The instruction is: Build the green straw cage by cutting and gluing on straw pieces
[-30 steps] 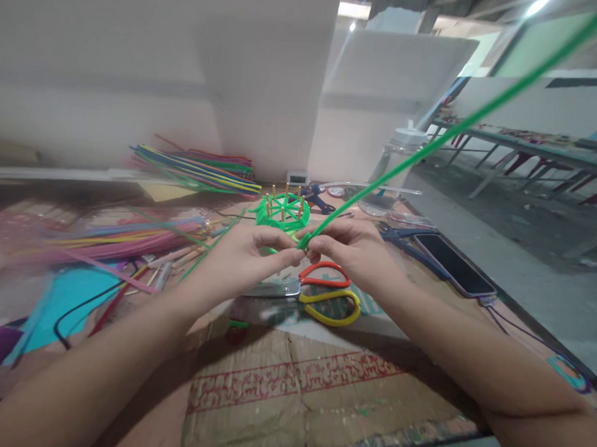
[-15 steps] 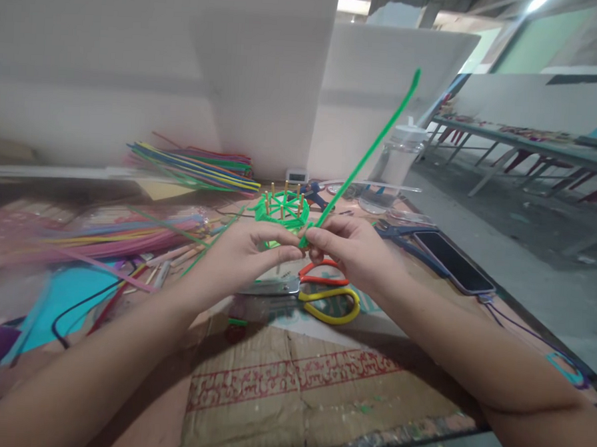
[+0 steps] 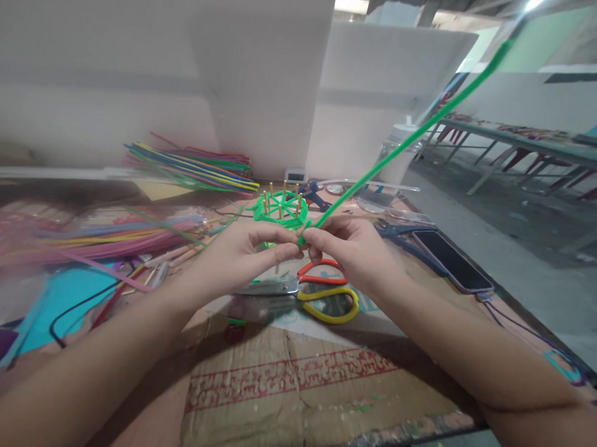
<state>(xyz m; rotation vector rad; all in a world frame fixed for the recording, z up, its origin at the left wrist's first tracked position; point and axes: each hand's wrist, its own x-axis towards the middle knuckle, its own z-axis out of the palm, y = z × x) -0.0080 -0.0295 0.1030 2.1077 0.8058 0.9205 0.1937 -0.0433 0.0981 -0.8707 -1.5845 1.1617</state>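
Note:
A long green pipe cleaner (image 3: 382, 162) slants up to the right from between my fingertips, its lower end bent into a small green bundle. My right hand (image 3: 350, 245) pinches it near that end. My left hand (image 3: 257, 248) has its thumb and forefinger closed on the same small bundle, fingertips touching those of my right hand. Just behind them stands a green ring-shaped frame (image 3: 281, 208) with several upright wooden pegs. Below my hands lie scissors (image 3: 330, 305) with one red and one yellow handle loop.
Bundled coloured pipe cleaners (image 3: 196, 168) lie at the back left, more in plastic (image 3: 127, 238) nearer. At the right are pliers (image 3: 417, 246), a phone (image 3: 451, 261) and a clear bottle (image 3: 394, 158). Cardboard (image 3: 289, 396) covers the front. A white partition (image 3: 156, 76) rises behind.
The free end of the green pipe cleaner has swung right and now leans lower across the bottle. Both hands stay almost where they were, still pinching.

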